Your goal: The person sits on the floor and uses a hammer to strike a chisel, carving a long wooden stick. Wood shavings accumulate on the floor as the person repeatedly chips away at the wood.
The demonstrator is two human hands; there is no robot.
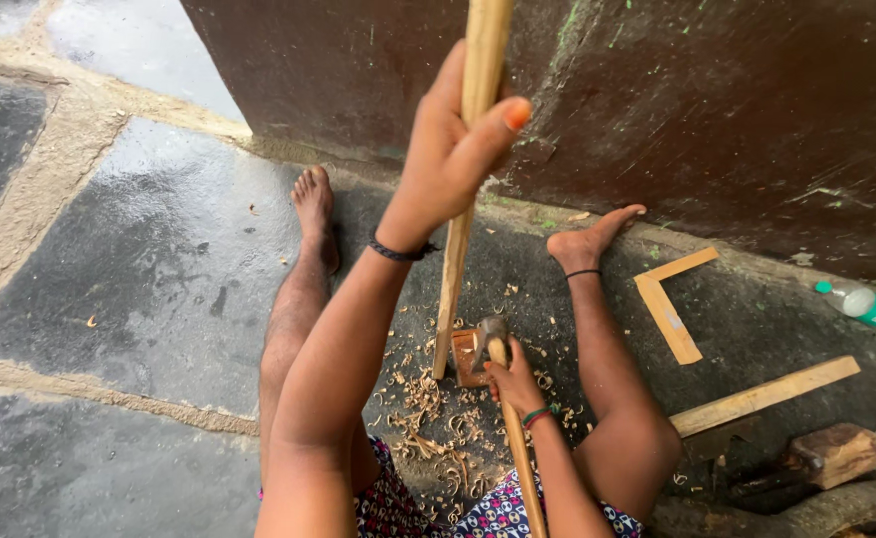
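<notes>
A long wooden stick [463, 199] is held upright by the left hand [453, 149], fingers wrapped around it, its lower end set on a small wooden block [466, 359] on the stone floor [159, 259]. A hammer [502, 399] is gripped in the closed right hand [512, 384], amid wood shavings [428, 418].

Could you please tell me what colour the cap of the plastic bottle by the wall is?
The bottle has a green cap, seen in the head view, the only view.

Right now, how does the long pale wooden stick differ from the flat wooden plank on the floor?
The long pale wooden stick stands nearly upright, gripped by the left hand; the flat wooden plank lies untouched. The stick is round and slim, the plank flat and wider. Both are light bare wood.
</notes>
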